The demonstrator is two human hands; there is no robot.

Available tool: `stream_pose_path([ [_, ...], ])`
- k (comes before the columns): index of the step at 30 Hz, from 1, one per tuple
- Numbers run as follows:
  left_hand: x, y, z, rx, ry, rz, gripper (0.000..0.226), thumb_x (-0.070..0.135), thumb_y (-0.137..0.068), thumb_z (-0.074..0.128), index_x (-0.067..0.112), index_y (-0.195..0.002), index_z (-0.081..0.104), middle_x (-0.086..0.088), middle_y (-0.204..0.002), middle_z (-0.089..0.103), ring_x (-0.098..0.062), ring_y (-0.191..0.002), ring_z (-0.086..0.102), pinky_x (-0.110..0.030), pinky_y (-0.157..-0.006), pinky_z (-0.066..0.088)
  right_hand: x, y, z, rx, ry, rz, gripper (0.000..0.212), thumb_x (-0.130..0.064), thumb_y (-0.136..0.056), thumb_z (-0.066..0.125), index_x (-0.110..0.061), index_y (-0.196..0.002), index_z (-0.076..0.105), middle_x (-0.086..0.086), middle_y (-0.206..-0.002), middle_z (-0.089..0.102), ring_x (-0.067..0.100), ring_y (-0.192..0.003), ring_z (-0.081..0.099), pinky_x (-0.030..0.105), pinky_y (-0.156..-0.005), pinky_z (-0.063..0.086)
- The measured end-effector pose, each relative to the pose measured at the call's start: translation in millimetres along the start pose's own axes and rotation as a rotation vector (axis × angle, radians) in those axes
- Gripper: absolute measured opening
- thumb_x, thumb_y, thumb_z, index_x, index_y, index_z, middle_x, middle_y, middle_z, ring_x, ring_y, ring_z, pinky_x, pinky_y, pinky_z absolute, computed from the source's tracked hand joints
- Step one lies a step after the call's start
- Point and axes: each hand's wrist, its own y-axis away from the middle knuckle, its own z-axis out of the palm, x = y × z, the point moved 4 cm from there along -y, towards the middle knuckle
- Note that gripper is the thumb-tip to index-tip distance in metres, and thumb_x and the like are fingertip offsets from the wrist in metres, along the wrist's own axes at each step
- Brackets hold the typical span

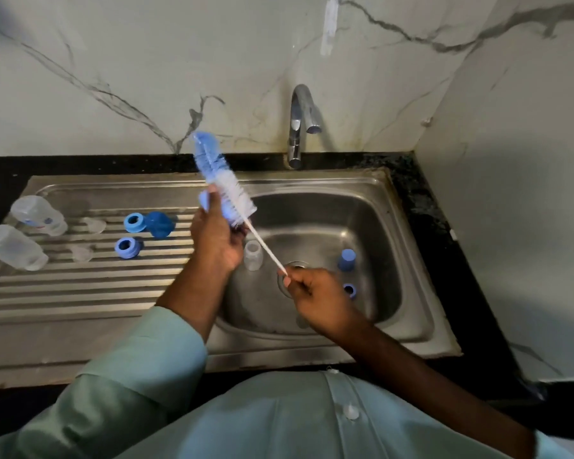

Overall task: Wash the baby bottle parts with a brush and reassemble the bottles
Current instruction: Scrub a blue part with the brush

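A bottle brush with blue and white bristles slants up over the sink's left rim. My right hand pinches the end of its thin white handle. My left hand grips a small blue bottle part against the bristles; most of that part is hidden by my fingers. On the drainboard lie two clear bottles, two clear nipples, two blue rings and a blue cap. In the basin are a clear bottle, a blue cap and a blue ring.
The steel sink has a ribbed drainboard on its left and a drain under my right hand. A chrome faucet stands behind the basin with no water running. Marble walls close off the back and right; black counter edges the sink.
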Motion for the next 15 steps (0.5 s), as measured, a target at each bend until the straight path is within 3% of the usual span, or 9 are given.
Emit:
stream_pose_path([
  [3,-18.0,9.7,6.9,-0.092,-0.098,-0.013,0.023,0.034,-0.089,0.069,0.015,-0.099,0.063,-0.004,-0.077,0.065,-0.013,-0.061,0.063,-0.026,-0.053,0.052,4.0,-15.0,-4.4,0.112,-0.021,0.065,0.02,-0.012,-0.092,0.055,-0.011,-0.1,0.073,-0.006,-0.066,0.061,0.012,-0.066,0.059,0.028,-0.069,0.048],
  [7,1.8,-7.3,5.6,-0.105,0.054,0.002,0.027,0.033,-0.091,0.066,0.013,-0.109,0.063,-0.005,-0.093,0.07,-0.015,-0.073,0.069,-0.028,-0.058,0.057,6.5,-0.9,-0.6,-0.012,-0.007,-0.013,0.025,-0.02,-0.09,0.05,-0.007,-0.089,0.071,0.012,-0.061,0.057,0.024,-0.059,0.055,0.034,-0.061,0.044],
  [10,-18.7,-7.4,5.9,-0.151,-0.078,-0.071,0.022,0.032,-0.091,0.065,0.014,-0.104,0.063,-0.006,-0.082,0.067,-0.015,-0.066,0.066,-0.028,-0.059,0.058,19.4,-14.5,-4.8,0.072,-0.052,0.087,0.021,-0.015,-0.092,0.052,-0.01,-0.096,0.072,0.005,-0.063,0.057,0.013,-0.061,0.052,0.027,-0.065,0.044],
  [12,-27.8,-11.0,4.0,-0.119,-0.07,-0.108,0.031,0.04,-0.091,0.063,0.015,-0.109,0.062,-0.004,-0.076,0.066,-0.015,-0.063,0.062,-0.027,-0.054,0.055,22.5,-21.6,-4.8,0.063,-0.068,0.107,0.02,-0.013,-0.093,0.054,-0.012,-0.1,0.073,0.01,-0.068,0.063,0.017,-0.065,0.058,0.028,-0.068,0.046],
  [15,-25.1,-27.0,-8.9,-0.028,-0.058,-0.1,0.04,0.047,-0.093,0.06,0.014,-0.116,0.061,-0.005,-0.08,0.068,-0.015,-0.061,0.061,-0.024,-0.048,0.051,24.2,-13.9,-2.8,-0.042,0.013,0.036,0.024,-0.019,-0.09,0.052,-0.017,-0.071,0.067,0.011,-0.061,0.057,0.017,-0.059,0.053,0.025,-0.062,0.041],
])
